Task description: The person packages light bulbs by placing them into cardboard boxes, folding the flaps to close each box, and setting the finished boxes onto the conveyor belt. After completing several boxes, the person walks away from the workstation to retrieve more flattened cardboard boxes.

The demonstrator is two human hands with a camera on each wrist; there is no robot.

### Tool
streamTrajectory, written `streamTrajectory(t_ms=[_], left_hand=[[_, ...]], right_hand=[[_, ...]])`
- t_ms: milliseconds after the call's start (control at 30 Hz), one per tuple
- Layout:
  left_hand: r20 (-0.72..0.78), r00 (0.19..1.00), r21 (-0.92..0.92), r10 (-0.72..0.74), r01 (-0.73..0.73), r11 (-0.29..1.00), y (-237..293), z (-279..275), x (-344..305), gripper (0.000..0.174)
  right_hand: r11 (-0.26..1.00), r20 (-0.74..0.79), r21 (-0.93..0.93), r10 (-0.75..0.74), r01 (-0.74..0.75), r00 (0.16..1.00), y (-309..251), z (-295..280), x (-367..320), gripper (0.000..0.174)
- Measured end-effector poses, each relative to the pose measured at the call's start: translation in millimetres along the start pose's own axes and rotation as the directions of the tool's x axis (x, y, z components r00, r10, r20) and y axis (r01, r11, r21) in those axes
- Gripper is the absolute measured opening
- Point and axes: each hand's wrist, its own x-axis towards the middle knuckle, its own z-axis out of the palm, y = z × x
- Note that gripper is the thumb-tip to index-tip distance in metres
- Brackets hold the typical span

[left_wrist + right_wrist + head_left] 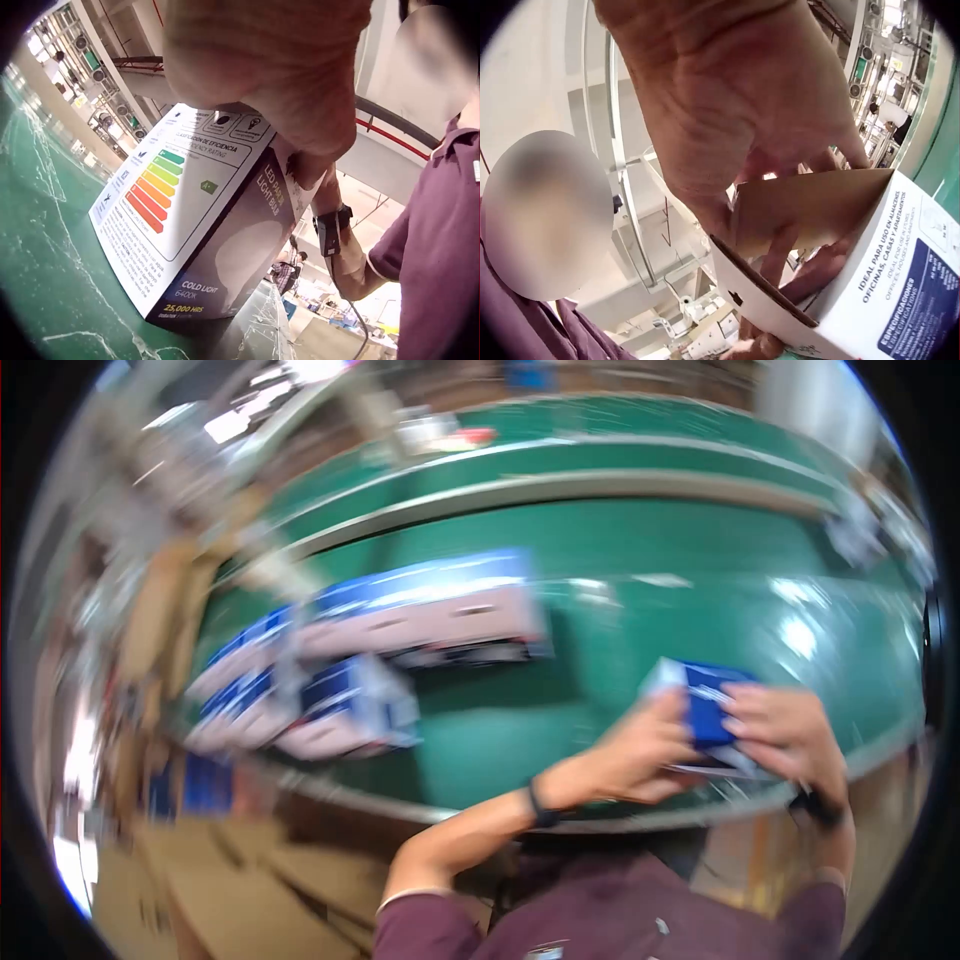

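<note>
Both hands hold a blue-and-white light bulb box (708, 705) low over the green table's front right part. The left hand (640, 750) grips its left side; in the left wrist view that hand (262, 67) lies over the top of the printed box (187, 195). At the other side the right hand (790, 730) has its fingers curled over the box. In the right wrist view the right hand (735, 105) grips the rim of the box (862, 277), whose end is open. Fingers show inside it; which hand's they are, I cannot tell.
Rows of blue-and-white boxes (430, 605) stand on the green table (500, 735) at the left, with a few more boxes (335, 705) in front. Cardboard (250, 890) lies below the table's left edge. A long pale rail (560, 485) runs along the far side.
</note>
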Motion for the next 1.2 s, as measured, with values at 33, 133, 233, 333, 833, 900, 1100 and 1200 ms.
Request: streamTrajectory(t_ms=[33, 133, 233, 333, 833, 900, 1100, 1200], left_hand=[[-0.070, 0.997, 0.005, -0.019, 0.019, 1.000, -3.6, 7.8, -9.4, 0.038], [-0.193, 0.977, 0.136, -0.089, 0.116, 0.984, 13.5, 10.0, -19.3, 0.045], [-0.420, 0.888, 0.009, -0.186, 0.209, 0.978, 22.3, 19.9, -28.3, 0.066], [-0.196, 0.967, 0.192, -0.160, 0.198, 0.961, 21.7, 8.1, -14.4, 0.058], [-0.370, 0.647, -0.563, -0.667, 0.415, 0.714, 48.3, 35.5, 5.1, 0.066], [-0.469, 0.575, -0.541, -0.670, 0.413, 0.733, 39.0, 46.1, 5.3, 0.080], [-0.282, 0.598, -0.826, -0.750, 0.246, 0.507, 25.4, 42.5, -2.3, 0.082], [-0.296, 0.554, -0.865, -0.778, 0.191, 0.465, 30.1, 21.2, -10.4, 0.079]], right_hand=[[0.999, -0.033, -0.005, -0.051, 0.051, 0.998, 6.9, -0.7, -2.4, 0.038], [0.993, -0.067, 0.024, -0.111, 0.112, 0.992, 16.9, 8.7, -15.4, 0.027], [0.981, -0.079, 0.159, -0.097, 0.109, 0.992, 30.1, 25.0, -25.5, 0.021], [0.971, 0.038, 0.212, -0.124, 0.113, 0.992, 36.3, 37.7, -28.2, 0.028], [0.876, -0.570, 0.451, 0.430, -0.171, 0.700, 9.3, 100.3, -38.4, 0.071], [0.611, -0.442, 0.788, 0.647, -0.075, 0.622, 24.5, 118.4, -37.5, 0.102], [0.428, -0.357, 0.903, 0.710, 0.030, 0.607, 0.0, 120.9, -11.9, 0.094], [0.441, -0.356, 0.898, 0.715, 0.008, 0.602, -5.6, 138.5, 5.9, 0.091]])
